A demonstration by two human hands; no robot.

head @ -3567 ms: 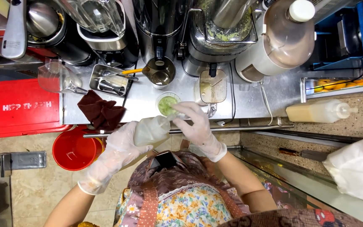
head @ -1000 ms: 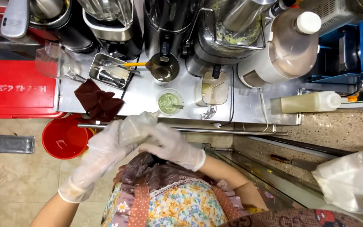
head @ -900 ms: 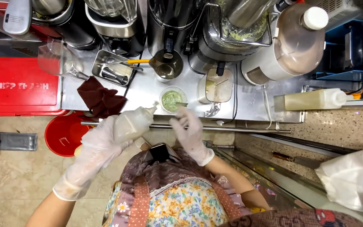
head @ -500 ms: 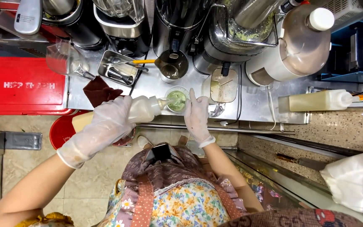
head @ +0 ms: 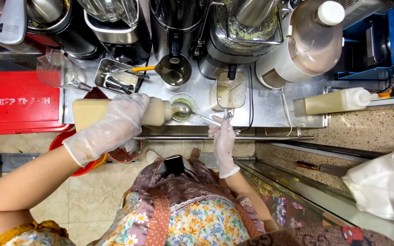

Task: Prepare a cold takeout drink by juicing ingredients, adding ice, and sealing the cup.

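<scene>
Now that the left hand [head: 115, 125] has tipped the bottle [head: 115, 114] flat, fingers wrapped round it, nozzle at the cup [head: 182, 107], the right hand [head: 223, 136] has newly pinched a spoon [head: 192, 112] over that cup.

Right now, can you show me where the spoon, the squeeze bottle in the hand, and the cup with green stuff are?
spoon [head: 182, 108], head view, on its bowl.
squeeze bottle [head: 87, 116], head view, on its cream-filled body.
cup [head: 184, 115], head view, on the green drink inside.

Clear gloves — floral, perhaps lace-trimmed, apron
</scene>
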